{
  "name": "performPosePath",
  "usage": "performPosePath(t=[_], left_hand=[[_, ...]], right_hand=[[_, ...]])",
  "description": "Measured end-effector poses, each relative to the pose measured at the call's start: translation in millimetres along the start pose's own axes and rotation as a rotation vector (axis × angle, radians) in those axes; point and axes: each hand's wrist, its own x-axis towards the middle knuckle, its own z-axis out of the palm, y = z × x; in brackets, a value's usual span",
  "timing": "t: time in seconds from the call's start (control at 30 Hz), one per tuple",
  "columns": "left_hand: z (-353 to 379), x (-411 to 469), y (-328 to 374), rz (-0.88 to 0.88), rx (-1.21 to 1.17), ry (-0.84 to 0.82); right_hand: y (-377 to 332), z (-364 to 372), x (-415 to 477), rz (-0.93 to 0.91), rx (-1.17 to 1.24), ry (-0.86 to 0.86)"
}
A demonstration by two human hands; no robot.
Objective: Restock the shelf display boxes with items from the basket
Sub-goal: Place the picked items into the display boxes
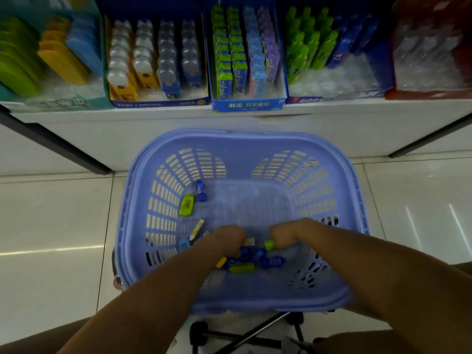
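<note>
A light-blue plastic basket (245, 141) stands in front of me, below the shelf. Both my hands reach down to its bottom. My left hand (224, 237) is curled over a cluster of small blue items (251, 254), and what its fingers hold is hidden. My right hand (287, 235) pinches a small green-capped item (269, 244). Loose in the basket lie a green item (187, 205), a blue bottle-shaped item (201, 190), a yellow packet (197, 229) and a green-and-blue piece (241, 267). Shelf display boxes (247, 103) hold rows of coloured items.
The white shelf (178, 129) runs across the top, with a box of clear bottle-shaped toys (153, 60) at left and green and blue bottle items (319, 47) at right. White floor tiles surround the basket. A black stool base (245, 330) sits below the basket.
</note>
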Motion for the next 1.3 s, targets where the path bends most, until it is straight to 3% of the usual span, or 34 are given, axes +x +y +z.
performPosePath(t=[0.2,0.33,0.47,0.67,0.8,0.9,0.97,1.0,1.07,1.2,1.3], left_hand=[[4,4,7,0.043,0.128,-0.03],[7,7,6,0.039,0.103,-0.069],[7,7,9,0.036,0.03,-0.023],[7,7,11,-0.048,-0.04,0.089],[-15,4,3,-0.198,-0.354,0.021],[-30,-2,8,-0.321,-1.081,-0.002],[-46,-6,15,-0.286,-1.542,0.006],[-55,-9,19,-0.235,-1.664,0.02],[-78,-17,29,-0.111,-1.712,0.095],[-117,-43,45,0.061,-1.514,0.214],[-137,-65,43,0.211,-1.485,0.141]], right_hand=[[-9,12,1,0.062,0.097,-0.044],[-3,17,-1,0.064,0.233,-0.05],[-6,13,-7,0.089,0.177,-0.103],[13,-39,-43,0.043,0.16,0.115],[36,-67,-90,-0.03,0.26,0.261],[42,-79,-122,-0.087,0.354,0.31],[40,-84,-137,-0.104,0.349,0.349],[38,-86,-144,-0.11,0.336,0.373],[32,-89,-156,-0.128,0.315,0.433],[23,-93,-178,-0.177,0.251,0.539],[21,-98,-201,-0.223,0.255,0.579]])
